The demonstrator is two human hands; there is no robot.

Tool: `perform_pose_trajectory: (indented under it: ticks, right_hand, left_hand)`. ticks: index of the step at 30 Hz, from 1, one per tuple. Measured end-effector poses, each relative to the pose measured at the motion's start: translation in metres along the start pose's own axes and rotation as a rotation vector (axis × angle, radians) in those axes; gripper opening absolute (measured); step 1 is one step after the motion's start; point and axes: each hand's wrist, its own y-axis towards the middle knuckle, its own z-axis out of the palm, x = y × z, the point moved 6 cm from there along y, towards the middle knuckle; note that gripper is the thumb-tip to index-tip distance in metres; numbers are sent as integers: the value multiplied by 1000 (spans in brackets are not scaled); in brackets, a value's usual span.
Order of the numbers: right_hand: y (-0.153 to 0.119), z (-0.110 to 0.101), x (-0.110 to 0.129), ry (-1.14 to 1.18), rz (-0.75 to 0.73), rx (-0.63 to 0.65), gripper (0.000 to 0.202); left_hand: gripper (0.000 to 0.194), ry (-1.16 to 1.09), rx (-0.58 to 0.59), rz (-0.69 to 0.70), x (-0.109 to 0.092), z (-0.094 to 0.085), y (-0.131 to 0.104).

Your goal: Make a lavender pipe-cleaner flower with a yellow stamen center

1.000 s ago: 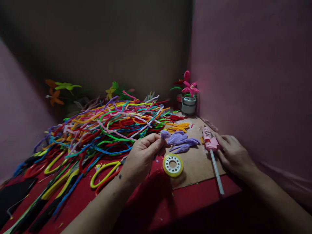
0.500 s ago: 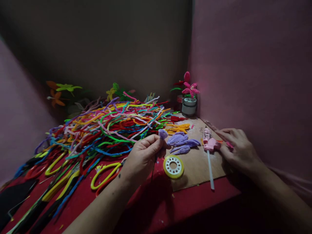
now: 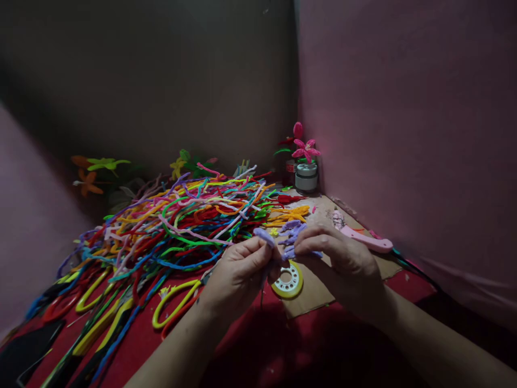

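Between the thumb and fingers of my left hand [image 3: 238, 269] is a small purple fuzzy petal [image 3: 264, 236], with a thin dark stem hanging below. My right hand [image 3: 343, 261] is over the purple petals [image 3: 291, 231] on the cardboard [image 3: 309, 293], its fingers bent and touching or close to them; whether it grips one is hidden. A small yellow piece [image 3: 274, 231] shows beside the held petal. The yellow tape roll [image 3: 287, 279] lies just below both hands. Behind my right hand rests the pink glue gun [image 3: 365, 238].
A large heap of coloured pipe cleaners [image 3: 194, 210] covers the left and centre. Yellow-handled scissors [image 3: 175, 304] and pliers [image 3: 97, 328] lie in front of it. Orange petals [image 3: 293, 215] are on the cardboard. A pink flower [image 3: 306, 150] stands in a grey pot [image 3: 306, 178] by the wall.
My right hand has moved left from the glue gun to the purple petals. The glue gun now lies turned, its handle pointing right. The purple piece in my left hand has tilted.
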Motion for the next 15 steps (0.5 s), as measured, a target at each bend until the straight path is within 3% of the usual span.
perform_pose_trajectory:
  ticks: [6,9,15]
  right_hand:
    - [4,-17,11,-80,-61,-119,18]
    - [7,-21,11,-46,-80,-114,16]
    - [13,-19,10,1,-120,-74,15]
  left_hand:
    - [21,42,-78,-4,1,-8,2]
    - [20,61,-110,-13,3,-9,2]
    - [14,7,-62,-65,5,1,1]
